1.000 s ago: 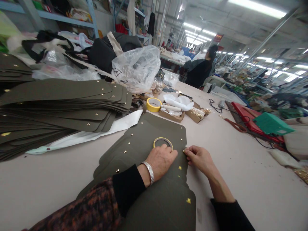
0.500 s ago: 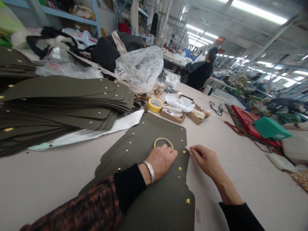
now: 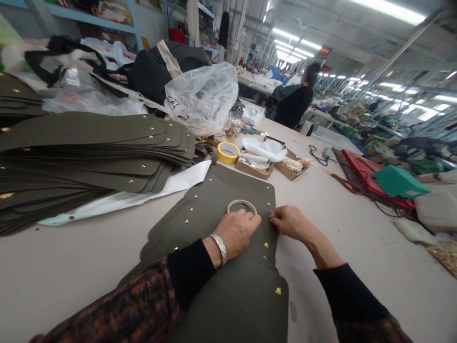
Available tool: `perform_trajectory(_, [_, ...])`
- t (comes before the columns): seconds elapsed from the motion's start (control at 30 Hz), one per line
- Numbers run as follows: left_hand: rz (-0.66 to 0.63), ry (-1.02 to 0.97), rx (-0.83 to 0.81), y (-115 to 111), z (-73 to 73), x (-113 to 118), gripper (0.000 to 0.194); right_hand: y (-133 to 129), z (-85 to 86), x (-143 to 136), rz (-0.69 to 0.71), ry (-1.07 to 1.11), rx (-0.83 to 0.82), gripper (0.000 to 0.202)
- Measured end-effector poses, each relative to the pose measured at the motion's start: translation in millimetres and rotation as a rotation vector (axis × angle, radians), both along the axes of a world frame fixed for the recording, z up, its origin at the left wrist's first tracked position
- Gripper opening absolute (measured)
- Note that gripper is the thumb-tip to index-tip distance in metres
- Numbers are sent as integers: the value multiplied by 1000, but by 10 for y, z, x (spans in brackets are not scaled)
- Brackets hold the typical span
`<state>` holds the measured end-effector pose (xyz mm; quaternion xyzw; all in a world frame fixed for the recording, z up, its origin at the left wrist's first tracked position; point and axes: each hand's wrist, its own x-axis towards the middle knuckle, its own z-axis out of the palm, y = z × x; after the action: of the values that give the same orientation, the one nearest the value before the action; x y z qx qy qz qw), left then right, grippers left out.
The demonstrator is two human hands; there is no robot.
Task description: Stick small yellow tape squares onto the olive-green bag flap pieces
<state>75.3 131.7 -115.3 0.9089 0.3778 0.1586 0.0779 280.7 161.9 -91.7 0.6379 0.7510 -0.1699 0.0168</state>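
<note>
Overlapping olive-green panels (image 3: pixel 228 281) with small metal studs lie down the middle of the table. My left hand (image 3: pixel 237 233), a silver bracelet at its wrist, rests on them with fingers curled round the near edge of a thin yellow tape roll (image 3: pixel 242 202). At the panels' right edge is my right hand (image 3: pixel 291 222), thumb and fingertips pinched together; what lies between them is too small to make out. Yellow tape bits (image 3: pixel 278 291) stick to the panels near their right edge.
Stacked olive panels (image 3: pixel 82 133) and a white strip (image 3: pixel 143 197) lie left. Beyond the work are a thicker yellow tape roll (image 3: pixel 228 152), small boxes (image 3: pixel 293 166) and a clear plastic bag (image 3: pixel 203 95). A green box (image 3: pixel 400 182) stands right. A person (image 3: pixel 294 97) is farther back.
My right hand has moved left onto the panels' edge, and its fingers now cover the spot where the upper yellow tape bit showed. My left hand still holds the tape roll.
</note>
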Motion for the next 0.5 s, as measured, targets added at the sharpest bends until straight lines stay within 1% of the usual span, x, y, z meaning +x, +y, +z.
perform_trajectory(0.1, [-3, -129, 38, 34, 57, -52, 16, -74, 12, -11, -75, 38, -43, 20])
perform_trajectory(0.23, [-53, -325, 18, 70, 112, -109, 21, -292, 52, -18, -75, 135, -114, 18])
perform_trajectory(0.3, [-81, -370, -16, 73, 107, -118, 24, -398, 68, -21, -70, 230, -102, 19])
perform_trajectory(0.37, [-102, -382, -39, 65, 87, -113, 32, -484, 79, -41, -111, 390, 27, 18])
perform_trajectory(0.43, [-108, -383, -51, 49, 65, -97, 42, -551, 86, -87, -134, 547, 215, 21])
perform_trajectory(0.5, [-93, -381, -45, 29, 52, -79, 44, -599, 91, -151, -68, 608, 349, 22])
